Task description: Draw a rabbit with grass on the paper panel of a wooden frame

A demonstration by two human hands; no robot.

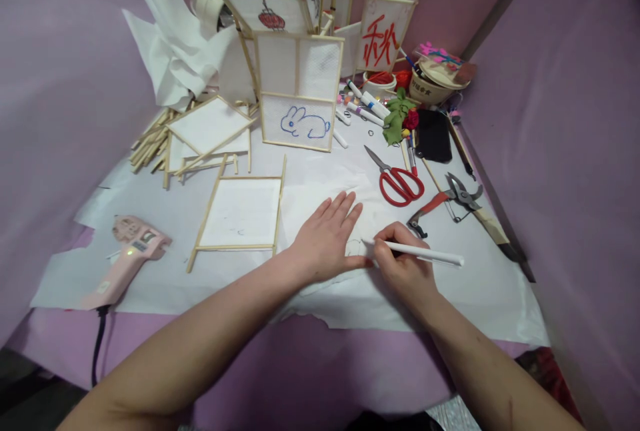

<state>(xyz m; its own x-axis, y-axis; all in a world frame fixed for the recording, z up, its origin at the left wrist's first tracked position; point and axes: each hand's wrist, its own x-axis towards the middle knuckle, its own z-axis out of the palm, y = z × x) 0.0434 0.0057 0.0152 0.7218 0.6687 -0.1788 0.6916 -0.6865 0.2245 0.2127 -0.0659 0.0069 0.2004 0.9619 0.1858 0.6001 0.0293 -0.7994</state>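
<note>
My left hand (327, 237) lies flat with its fingers stretched out, pressing on a piece of white paper (313, 201). In my right hand (407, 271) is a white marker pen (430, 253), held between thumb and fingers with its tip down at the paper. A short curved dark line shows on the paper between my left thumb and the pen tip. Left of my left hand lies a wooden stick frame (240, 212) backed with white paper. Beyond both hands stands a stick panel with a blue rabbit drawing (306, 125).
Red-handled scissors (401, 185) and pruning shears (450, 201) lie to the right, near a black phone (433, 135). A pink glue gun (129, 257) rests at the left. Bundled sticks (150, 144), a stick lantern (270, 11) and a paper bowl (433, 87) stand farther back.
</note>
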